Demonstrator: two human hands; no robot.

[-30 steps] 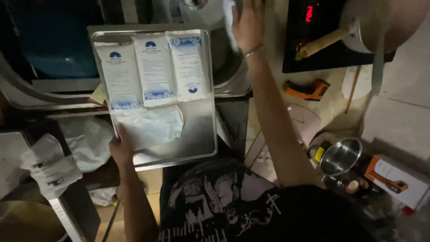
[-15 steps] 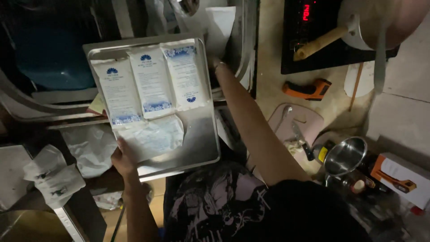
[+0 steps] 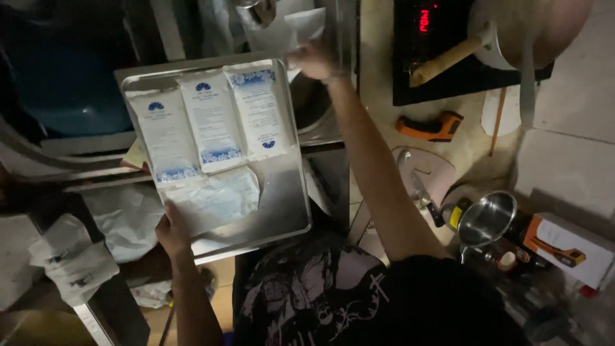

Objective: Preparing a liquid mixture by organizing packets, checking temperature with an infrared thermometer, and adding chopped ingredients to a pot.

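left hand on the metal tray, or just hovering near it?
Touching. The head view shows the left hand gripping the near edge of the metal tray, fingers overlapping a white pouch lying on it.

The right hand (image 3: 312,61) is motion-blurred, so its grip on the white bag (image 3: 288,29) cannot be told. That bag runs past the top edge. The left hand (image 3: 172,229) has its fingers hidden under the metal tray (image 3: 288,205). The pan (image 3: 525,29) is cut off at the top.
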